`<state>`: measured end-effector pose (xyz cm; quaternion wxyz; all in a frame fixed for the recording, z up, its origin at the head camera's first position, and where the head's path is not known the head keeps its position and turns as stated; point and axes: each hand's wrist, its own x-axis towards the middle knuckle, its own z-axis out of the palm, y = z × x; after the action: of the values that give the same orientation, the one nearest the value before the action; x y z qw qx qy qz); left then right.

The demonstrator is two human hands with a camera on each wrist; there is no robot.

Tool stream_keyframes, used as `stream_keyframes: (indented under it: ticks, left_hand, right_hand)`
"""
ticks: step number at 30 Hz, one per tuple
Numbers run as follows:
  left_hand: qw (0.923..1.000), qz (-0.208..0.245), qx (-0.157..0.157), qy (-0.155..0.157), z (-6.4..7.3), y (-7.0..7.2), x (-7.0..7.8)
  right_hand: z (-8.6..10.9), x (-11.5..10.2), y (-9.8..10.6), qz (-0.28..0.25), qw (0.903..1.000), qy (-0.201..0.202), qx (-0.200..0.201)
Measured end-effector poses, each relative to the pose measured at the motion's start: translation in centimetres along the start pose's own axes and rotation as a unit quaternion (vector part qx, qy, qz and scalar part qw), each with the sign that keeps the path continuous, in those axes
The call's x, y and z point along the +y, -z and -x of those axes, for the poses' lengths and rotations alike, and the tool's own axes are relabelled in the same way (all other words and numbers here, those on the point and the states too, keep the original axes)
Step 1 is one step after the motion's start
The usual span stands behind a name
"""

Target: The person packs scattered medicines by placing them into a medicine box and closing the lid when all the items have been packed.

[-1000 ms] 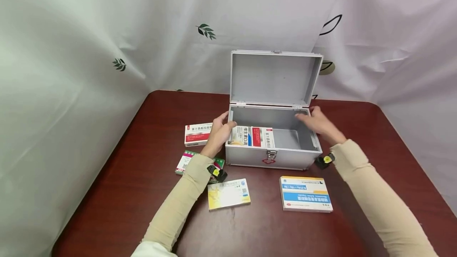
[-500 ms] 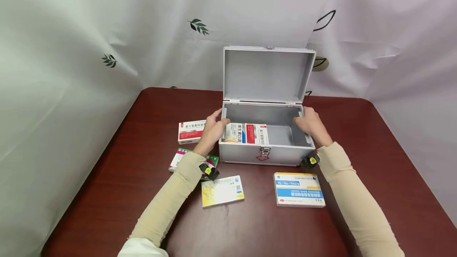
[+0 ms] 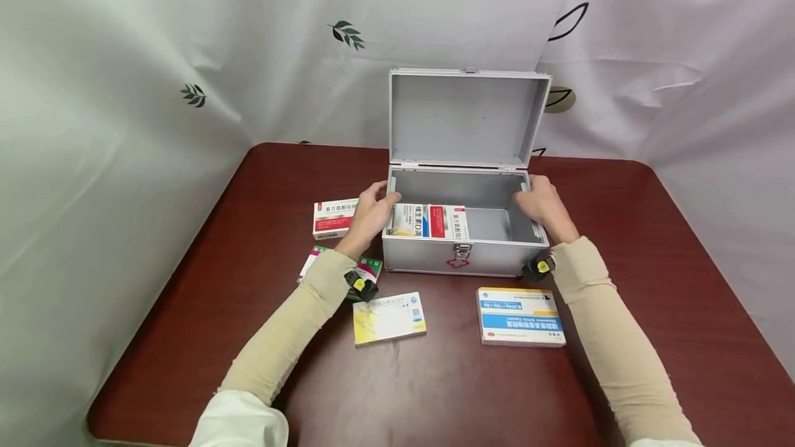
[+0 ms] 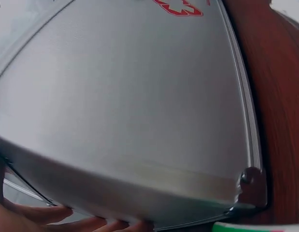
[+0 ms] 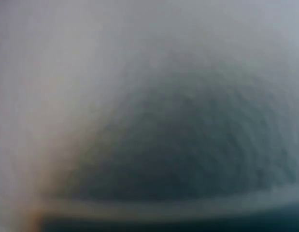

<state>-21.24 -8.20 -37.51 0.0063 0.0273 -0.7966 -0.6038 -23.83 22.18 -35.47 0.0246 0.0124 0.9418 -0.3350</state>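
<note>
A silver metal case (image 3: 428, 257) with a red cross mark and a front latch stands on the table, its lid (image 3: 470, 119) raised at the back. My left hand (image 3: 370, 216) holds the left wall, thumb over the rim and fingers along the outside. Those fingers (image 4: 91, 224) lie against the side panel in the left wrist view. On the opposite wall, my right hand (image 3: 542, 204) grips the rim, thumb inside. Two medicine boxes sit in the left half of the case: a white and blue one (image 3: 410, 219) and a red and white one (image 3: 448, 221). The right wrist view is a grey blur.
Left of the case lies another red and white medicine box (image 3: 333, 219); a green one (image 3: 370, 269) is partly under my left wrist. In front are a yellow and white box (image 3: 390, 318) and a blue and white box (image 3: 522, 317). A pale curtain (image 3: 261, 54) hangs behind the table.
My right thumb has come down onto the case's right rim, and that hand now grips the wall. The left hand keeps its hold. The head view has shifted slightly.
</note>
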Motion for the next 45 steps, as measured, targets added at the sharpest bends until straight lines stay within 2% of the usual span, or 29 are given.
stream_keyframes:
  ticks: [2, 3, 5, 6, 7, 8, 10, 11, 13, 14, 15, 16, 17, 19, 21, 22, 23, 24, 26, 28, 29, 33, 38, 41, 45]
  left_hand:
    - [0.9995, -0.015, 0.019, -0.022, 0.4, 0.0, 0.0]
    - [0.9982, -0.021, 0.036, -0.044, 0.7, 0.0, 0.1]
    - [0.9900, -0.030, 0.081, -0.111, 1.8, -0.1, 0.2]
    - [0.9814, -0.034, 0.106, -0.156, 2.4, -0.1, 0.4]
    - [0.9688, -0.038, 0.130, -0.208, 3.0, -0.2, 0.6]
    - [0.9528, -0.040, 0.146, -0.263, 3.7, -0.3, 0.9]
    - [0.9133, -0.040, 0.159, -0.373, 5.1, -0.6, 1.6]
    - [0.8925, -0.040, 0.154, -0.422, 5.8, -0.8, 2.0]
    - [0.8518, -0.048, 0.119, -0.508, 7.2, -1.5, 2.5]
    - [0.8351, -0.063, 0.091, -0.539, 7.9, -1.9, 2.7]
    - [0.8207, -0.087, 0.057, -0.562, 8.6, -2.4, 2.9]
    - [0.8094, -0.117, 0.017, -0.575, 9.3, -3.0, 2.9]
    - [0.8035, -0.150, -0.030, -0.575, 9.9, -3.6, 2.9]
    - [0.7920, -0.241, -0.130, -0.546, 10.9, -5.0, 2.8]
    - [0.7774, -0.335, -0.219, -0.485, 11.7, -6.5, 2.7]
    - [0.7687, -0.375, -0.254, -0.452, 12.0, -7.4, 2.6]
    - [0.7567, -0.413, -0.279, -0.423, 12.1, -8.1, 2.4]
    - [0.7430, -0.445, -0.298, -0.402, 12.3, -8.9, 2.3]
    - [0.7198, -0.488, -0.310, -0.383, 12.5, -10.2, 2.0]
    - [0.7040, -0.513, -0.303, -0.387, 12.6, -11.2, 1.7]
    - [0.6987, -0.521, -0.297, -0.391, 12.6, -11.7, 1.6]
    - [0.6890, -0.535, -0.283, -0.399, 12.7, -13.2, 1.6]
    - [0.6837, -0.554, -0.297, -0.371, 12.7, -14.8, 2.0]
    - [0.6850, -0.567, -0.303, -0.342, 12.7, -15.5, 2.1]
    - [0.6943, -0.573, -0.310, -0.305, 12.9, -15.5, 2.2]
  right_hand:
    - [0.0, 0.0, 0.1, -0.001, 1.0000, -0.001, 0.004]
    - [0.0, 0.0, 0.1, 0.000, 1.0000, -0.002, 0.004]
    - [0.0, 0.0, 0.1, -0.002, 1.0000, -0.005, 0.001]
    - [0.0, 0.0, 0.0, -0.003, 1.0000, -0.006, -0.001]
    - [0.0, 0.0, 0.0, -0.005, 1.0000, -0.007, -0.001]
    - [0.0, 0.0, 0.0, -0.006, 0.9999, -0.008, -0.001]
    - [0.1, 0.0, 0.0, -0.008, 0.9999, -0.011, 0.000]
    - [0.1, -0.1, 0.0, -0.008, 0.9999, -0.013, 0.000]
    - [0.1, -0.1, 0.0, -0.006, 0.9999, -0.015, -0.002]
    - [0.1, -0.1, 0.0, -0.005, 0.9999, -0.016, -0.003]
    - [0.1, -0.1, 0.0, -0.005, 0.9999, -0.016, -0.003]
    - [0.0, -0.1, 0.0, -0.004, 0.9999, -0.015, -0.006]
    - [-0.1, -0.1, 0.0, -0.004, 0.9999, -0.015, -0.007]
    - [-0.2, -0.1, 0.2, -0.006, 0.9999, -0.013, -0.006]
    - [-0.3, -0.1, 0.3, -0.007, 0.9999, -0.013, -0.006]
    - [-0.3, -0.1, 0.4, -0.007, 0.9999, -0.013, -0.007]
    - [-0.4, 0.0, 0.4, -0.008, 0.9998, -0.014, -0.007]
    - [-0.4, 0.0, 0.4, -0.009, 0.9998, -0.014, -0.007]
    - [-0.4, 0.0, 0.3, -0.011, 0.9998, -0.014, -0.009]
    - [-0.4, -0.1, 0.2, -0.011, 0.9998, -0.015, -0.011]
    - [-0.4, -0.1, 0.1, -0.011, 0.9997, -0.016, -0.012]
    - [-0.2, 0.0, 0.2, -0.014, 0.9997, -0.019, -0.010]
    - [0.0, 0.3, 0.3, -0.016, 0.9998, -0.013, -0.003]
    - [0.0, 0.3, 0.2, -0.018, 0.9998, -0.011, -0.004]
    - [-0.1, 0.3, -0.1, -0.017, 0.9998, -0.010, -0.005]
